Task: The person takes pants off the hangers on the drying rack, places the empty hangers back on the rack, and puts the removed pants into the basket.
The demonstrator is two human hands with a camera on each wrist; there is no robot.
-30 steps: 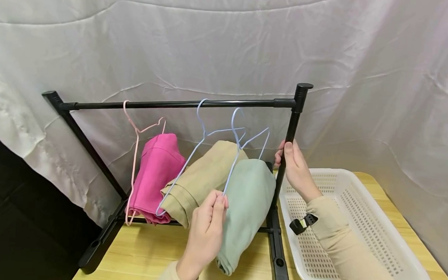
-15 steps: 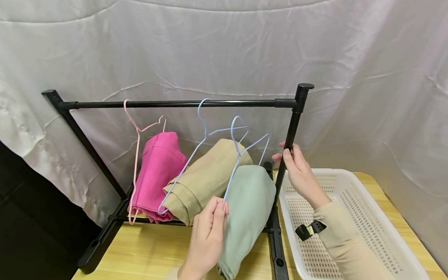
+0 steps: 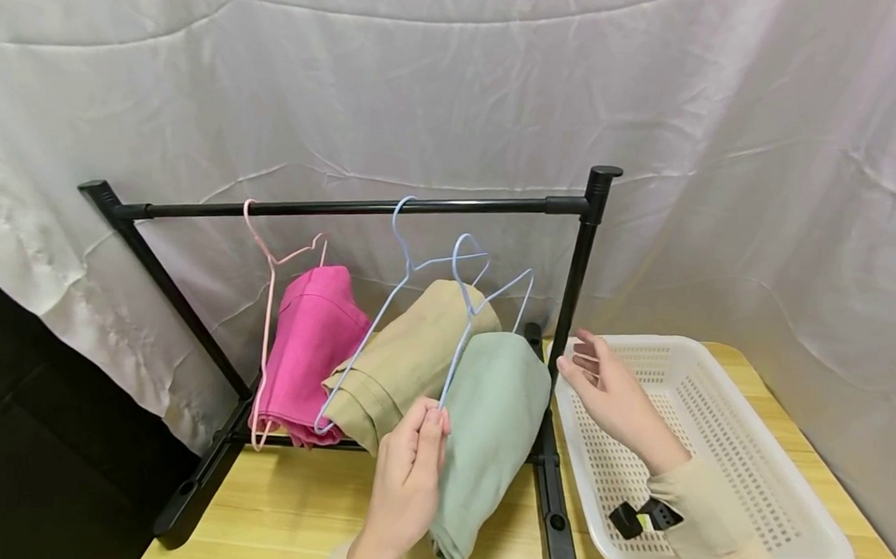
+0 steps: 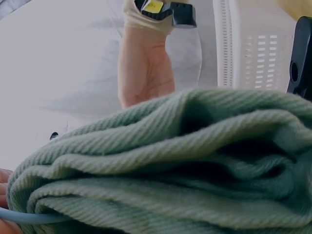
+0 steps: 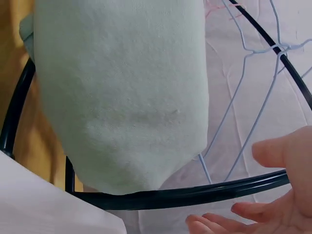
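My left hand [image 3: 404, 469] pinches the lower left corner of a light blue wire hanger [image 3: 458, 355]. A folded sage-green garment [image 3: 496, 423] of twill cloth is draped over this hanger, its folded layers [image 4: 195, 161] filling the left wrist view. The hanger's hook stands below the black rail [image 3: 331, 208], in front of the rack. My right hand [image 3: 614, 395] holds nothing, its fingers spread and loosely bent beside the rack's right post [image 3: 573, 293], over the basket. In the right wrist view, the right hand's thumb and fingers [image 5: 268, 153] lie either side of the black post.
On the rail hang a pink hanger [image 3: 267, 330] with a magenta garment [image 3: 313, 349] and a blue hanger [image 3: 374, 326] with a khaki garment [image 3: 415, 353]. A white perforated basket [image 3: 778, 461] stands right of the rack on the wooden table [image 3: 295, 523]. A pale curtain [image 3: 456, 88] hangs behind.
My right hand has let go of the rack's right post and moved down and right over the basket. My left hand has lowered the green garment's hanger slightly, its hook dropping farther below the rail.
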